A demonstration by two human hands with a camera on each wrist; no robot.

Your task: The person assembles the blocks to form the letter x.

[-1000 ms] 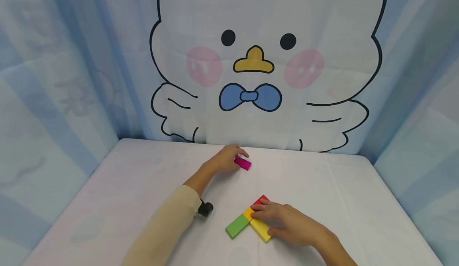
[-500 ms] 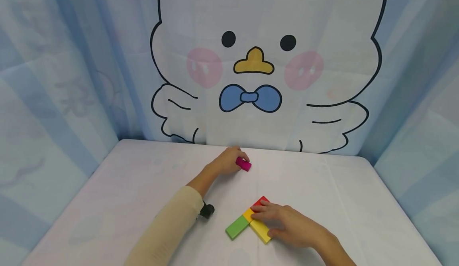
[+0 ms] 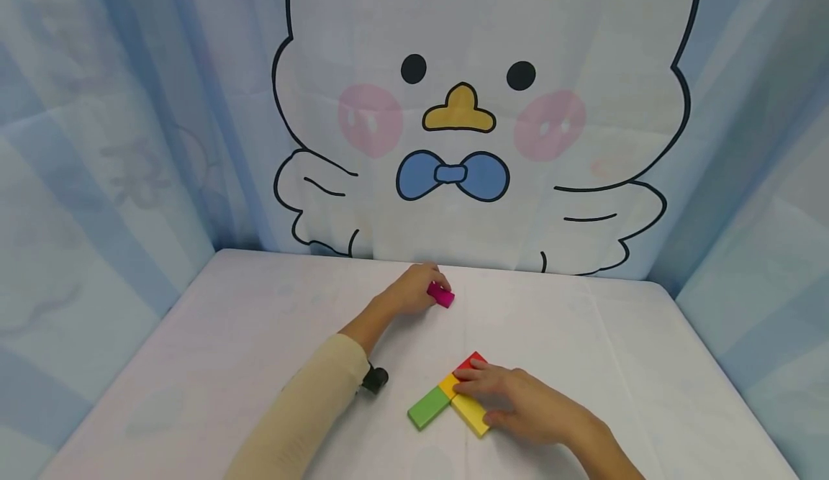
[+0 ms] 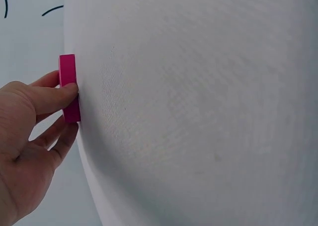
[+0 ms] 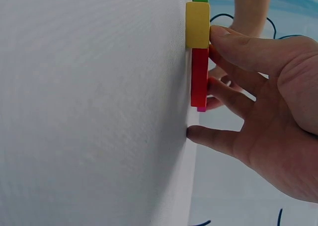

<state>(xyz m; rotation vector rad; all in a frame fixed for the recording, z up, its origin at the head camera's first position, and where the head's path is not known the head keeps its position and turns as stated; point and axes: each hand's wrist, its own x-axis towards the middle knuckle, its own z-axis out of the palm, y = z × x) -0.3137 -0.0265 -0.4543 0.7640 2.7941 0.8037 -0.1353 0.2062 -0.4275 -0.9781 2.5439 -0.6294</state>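
At the far middle of the table, my left hand (image 3: 414, 289) pinches a magenta block (image 3: 440, 294). The left wrist view shows the thumb across one side of the magenta block (image 4: 68, 72) and fingers behind it. Nearer me, my right hand (image 3: 534, 406) rests its spread, fairly straight fingers over a small group of blocks. Its thumb touches the yellow block (image 3: 471, 415), while other fingertips lie on the red block (image 3: 474, 359) and by the orange block (image 3: 449, 384). A green block (image 3: 429, 408) adjoins the orange one at the left. The fingers partly hide the red and yellow blocks.
A white cloth covers the table (image 3: 259, 300). Behind it hangs a curtain (image 3: 382, 228) with a cartoon bird, and blue-white curtains flank both sides. A black wrist camera (image 3: 374, 378) sits under the left sleeve (image 3: 304, 408).
My left hand has shifted slightly to the right, and its fingers have come down over the magenta block, which has hardly moved. My right hand and the group of blocks have stayed still.
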